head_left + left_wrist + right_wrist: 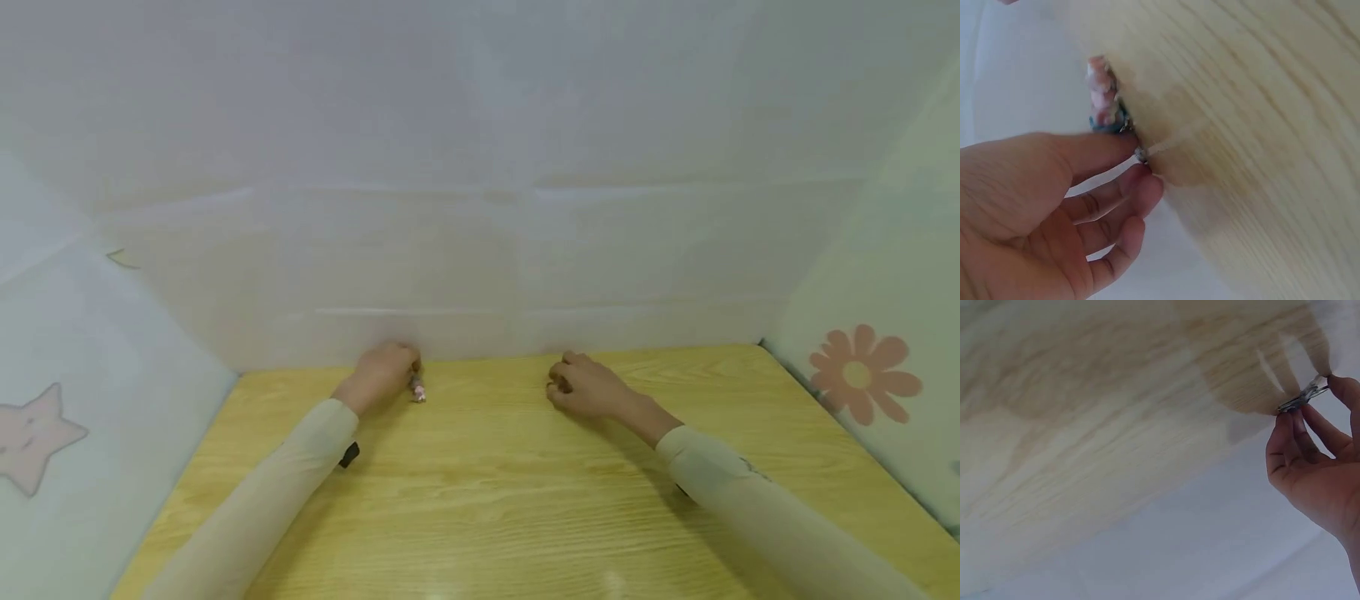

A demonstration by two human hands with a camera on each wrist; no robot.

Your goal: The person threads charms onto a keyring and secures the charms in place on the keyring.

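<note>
the left hand [1041, 206] pinches a charm [1105, 100], the right hand [1319, 462] pinches a metal ring [1300, 399]; such thin grips may slip over the table [525, 483].

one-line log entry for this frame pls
left hand: pinches small pink-and-teal charm by metal link | right hand: grip on small silver metal ring | surface: light wooden table | hands apart

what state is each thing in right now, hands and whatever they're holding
left hand: on the table, fingers pinching a small metal clasp
pink and blue charm: hangs from that clasp, beside the fingertips
right hand: on the table, fingers pinching a metal ring
metal ring: held between thumb and fingertips, edge-on to the camera
wooden table: bare wood, both forearms resting across it
</note>
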